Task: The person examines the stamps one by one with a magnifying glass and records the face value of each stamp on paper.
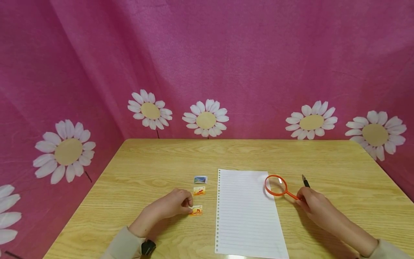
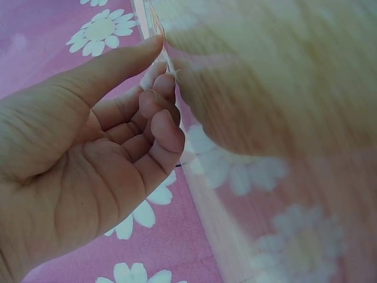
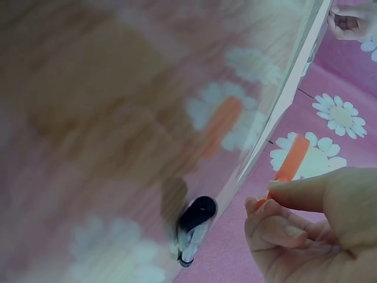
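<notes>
My left hand (image 1: 174, 204) is at the lowest of three small stamps, its thumb and forefinger pinching the left edge of this orange-and-yellow stamp (image 1: 197, 210). Above it in the head view lie another yellow-orange stamp (image 1: 199, 191) and a blue-green one (image 1: 201, 179). In the left wrist view the curled fingers (image 2: 162, 127) sit right at the tabletop. My right hand (image 1: 318, 205) pinches the handle of an orange magnifying glass (image 1: 292, 195), whose round lens overlaps the right edge of a lined sheet of paper (image 1: 247, 212).
A black pen (image 1: 305, 182) lies just beyond my right hand, partly hidden by it; its clear and black end shows in the right wrist view. The wooden table (image 1: 155, 158) has a pink daisy-patterned curtain (image 1: 252, 64) behind it and at its left side.
</notes>
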### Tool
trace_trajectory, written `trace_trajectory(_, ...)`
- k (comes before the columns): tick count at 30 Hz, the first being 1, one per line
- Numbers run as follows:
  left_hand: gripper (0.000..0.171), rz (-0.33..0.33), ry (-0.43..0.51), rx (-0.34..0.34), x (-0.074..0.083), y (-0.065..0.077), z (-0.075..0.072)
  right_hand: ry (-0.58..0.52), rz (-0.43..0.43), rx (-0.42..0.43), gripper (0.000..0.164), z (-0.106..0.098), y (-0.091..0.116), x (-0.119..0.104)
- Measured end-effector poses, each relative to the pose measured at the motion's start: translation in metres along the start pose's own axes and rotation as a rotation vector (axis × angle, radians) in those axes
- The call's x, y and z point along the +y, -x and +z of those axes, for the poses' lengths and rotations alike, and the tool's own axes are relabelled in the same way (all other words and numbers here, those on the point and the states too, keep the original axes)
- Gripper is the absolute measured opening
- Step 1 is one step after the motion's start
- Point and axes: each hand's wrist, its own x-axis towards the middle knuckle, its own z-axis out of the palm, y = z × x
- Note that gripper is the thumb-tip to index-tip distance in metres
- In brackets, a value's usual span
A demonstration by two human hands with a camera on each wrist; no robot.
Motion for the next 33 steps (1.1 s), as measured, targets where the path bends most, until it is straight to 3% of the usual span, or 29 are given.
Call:
trace_trajectory(9, 0.011, -0.008, 0.002, 0.002, -0.0012, -0.0005, 0.0007, -0.01, -0.037, 0.013, 0.018, 0.0006, -0.0016, -0.0004)
trace_trajectory(22, 0.011, -0.005, 0.011, 0.007, -0.0004, 0.0002, 0.0002, -0.016, -0.012, -0.027, 0.034, 0.0011, -0.0049, -0.0053)
trace_trajectory(33, 0.01, -0.017, 0.031, -0.008, 0.0007, 0.0006, -0.0007, -0.015, -0.028, -0.022, 0.032, 0.0011, -0.0071, -0.0087)
